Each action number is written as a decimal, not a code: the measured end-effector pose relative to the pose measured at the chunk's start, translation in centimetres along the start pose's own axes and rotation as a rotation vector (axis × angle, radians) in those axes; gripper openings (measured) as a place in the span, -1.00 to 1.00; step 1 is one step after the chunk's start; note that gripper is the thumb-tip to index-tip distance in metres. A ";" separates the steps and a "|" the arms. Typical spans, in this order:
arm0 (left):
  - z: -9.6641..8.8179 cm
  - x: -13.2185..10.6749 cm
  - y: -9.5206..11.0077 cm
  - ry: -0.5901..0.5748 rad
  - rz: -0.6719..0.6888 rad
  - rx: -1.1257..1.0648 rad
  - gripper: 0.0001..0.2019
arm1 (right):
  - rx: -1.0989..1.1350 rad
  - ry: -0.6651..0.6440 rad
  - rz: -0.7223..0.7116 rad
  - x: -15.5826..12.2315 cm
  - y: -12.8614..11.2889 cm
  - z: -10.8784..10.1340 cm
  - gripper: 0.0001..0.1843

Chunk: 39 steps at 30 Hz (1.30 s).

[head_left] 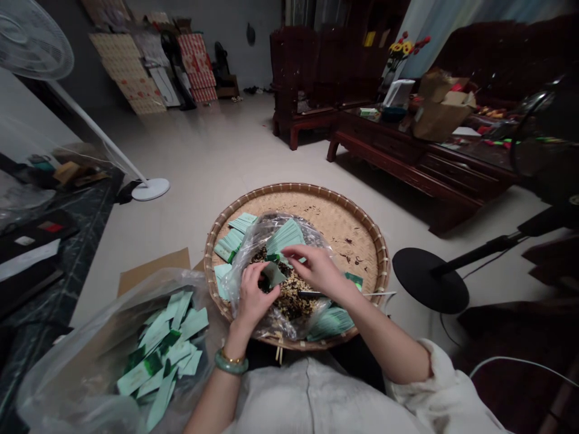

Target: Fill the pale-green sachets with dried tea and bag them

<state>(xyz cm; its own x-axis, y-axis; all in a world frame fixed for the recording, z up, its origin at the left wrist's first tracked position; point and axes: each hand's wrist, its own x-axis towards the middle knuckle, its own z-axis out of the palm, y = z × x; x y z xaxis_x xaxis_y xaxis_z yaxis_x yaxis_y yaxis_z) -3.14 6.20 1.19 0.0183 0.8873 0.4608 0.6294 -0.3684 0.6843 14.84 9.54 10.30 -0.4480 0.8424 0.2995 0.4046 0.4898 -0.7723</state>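
Note:
My left hand (257, 293) is closed around a small pale-green paper packet (274, 275), whose mouth gapes toward the right. Just beside it, my right hand (312, 268) has loosely curved fingers with a gap at the thumb; I see nothing between them. Below both hands, a loose mix of dark and yellowish dried bits (296, 295) lies in a clear plastic bag (242, 259). A fanned stack of green packets (286, 238) rests on the bag behind my hands. A thin utensil with a pale handle (380, 293) lies under my right forearm.
The round woven bamboo tray (379, 241) holds the bag and more packet stacks (230, 244). At left, a large clear bag (85, 337) contains many green packets (158, 343). A white fan (151, 188), a black fan base (429, 280) and a dark wooden table (389, 141) stand around.

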 end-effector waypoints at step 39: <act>-0.2 -0.3 -1.1 0.136 -0.078 0.043 -0.55 | -0.060 -0.056 0.199 -1.6 6.7 6.4 -0.77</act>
<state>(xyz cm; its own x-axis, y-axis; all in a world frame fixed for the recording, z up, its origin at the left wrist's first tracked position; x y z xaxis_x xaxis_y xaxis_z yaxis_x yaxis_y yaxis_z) -4.02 6.28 0.42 -0.1354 0.8659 0.4816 0.6578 -0.2850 0.6972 13.19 10.01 1.01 -0.3973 0.9109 0.1113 0.5356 0.3286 -0.7779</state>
